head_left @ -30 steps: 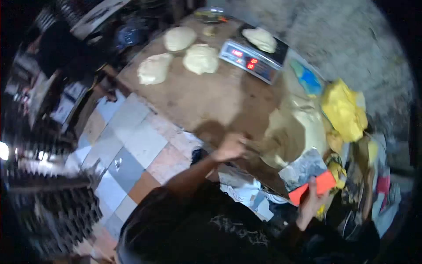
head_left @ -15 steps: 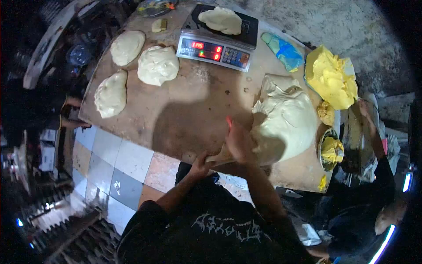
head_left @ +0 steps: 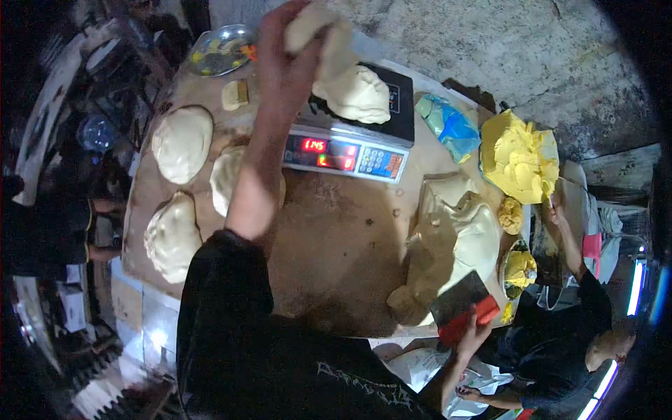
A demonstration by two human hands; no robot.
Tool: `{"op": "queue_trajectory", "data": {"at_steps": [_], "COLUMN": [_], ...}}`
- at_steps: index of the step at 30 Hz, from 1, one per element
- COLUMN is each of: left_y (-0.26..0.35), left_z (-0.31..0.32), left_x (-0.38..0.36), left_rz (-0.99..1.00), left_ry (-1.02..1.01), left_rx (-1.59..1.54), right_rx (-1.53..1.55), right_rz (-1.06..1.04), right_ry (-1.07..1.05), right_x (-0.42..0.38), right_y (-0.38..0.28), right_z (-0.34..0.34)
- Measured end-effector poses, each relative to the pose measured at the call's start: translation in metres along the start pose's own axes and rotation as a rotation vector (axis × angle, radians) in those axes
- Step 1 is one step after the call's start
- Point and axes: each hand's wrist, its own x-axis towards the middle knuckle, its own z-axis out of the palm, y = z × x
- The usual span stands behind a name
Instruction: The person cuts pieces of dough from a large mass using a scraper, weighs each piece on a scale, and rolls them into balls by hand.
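My left hand [head_left: 290, 42] is raised over the scale [head_left: 343, 155], its fingers wrapped round a piece of dough [head_left: 334, 52]. Beneath that piece, another lump of dough [head_left: 358, 96] lies on the scale's black plate. My right hand [head_left: 474, 330] holds a scraper [head_left: 462, 304] with a red handle and dark flat blade by the table's near right edge. Beside the blade spreads a large mass of dough [head_left: 455, 234], with a small flap at its lower left. The scale's red digits are lit.
Several dough portions [head_left: 182, 143] lie at the left. A metal plate [head_left: 222, 50] sits at the back left. Yellow fat [head_left: 519, 155], a blue bag [head_left: 451, 127] and a bowl [head_left: 519, 271] line the right side. One person [head_left: 574, 329] is at the right, another [head_left: 52, 227] at the left.
My left hand has gone from the table's near edge up over the scale with dough. My right hand has moved right with the scraper. The view has shifted.
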Motion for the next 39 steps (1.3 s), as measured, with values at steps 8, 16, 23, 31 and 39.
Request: {"op": "queue_trajectory", "data": {"at_steps": [8,16,23,31,39], "left_y": [-0.272,-0.069,0.129,0.18,0.191], "left_z": [0.107,0.031,0.028,0.061,-0.031], "left_x": [-0.109,0.028,-0.363,-0.484,-0.493], "left_rz": [0.372,-0.561,-0.996,-0.951,-0.865], "left_ry": [-0.422,-0.016,-0.975,-0.818,-0.918], "left_rx": [0.885,-0.506,0.055,-0.265,0.255], "right_rx": [0.207,0.228,0.212,0.267,-0.639], "right_rz": [-0.124,0.038,-0.006,-0.296,-0.8], "right_ry": [0.073,0.081,-0.03,-0.381,-0.68], "right_x": [-0.007,-0.023,-0.041,-0.027,-0.064], "right_y": [0.0,0.006,0.072,0.136,0.09], "right_z": [0.022,-0.027,-0.095,-0.107,0.039]}}
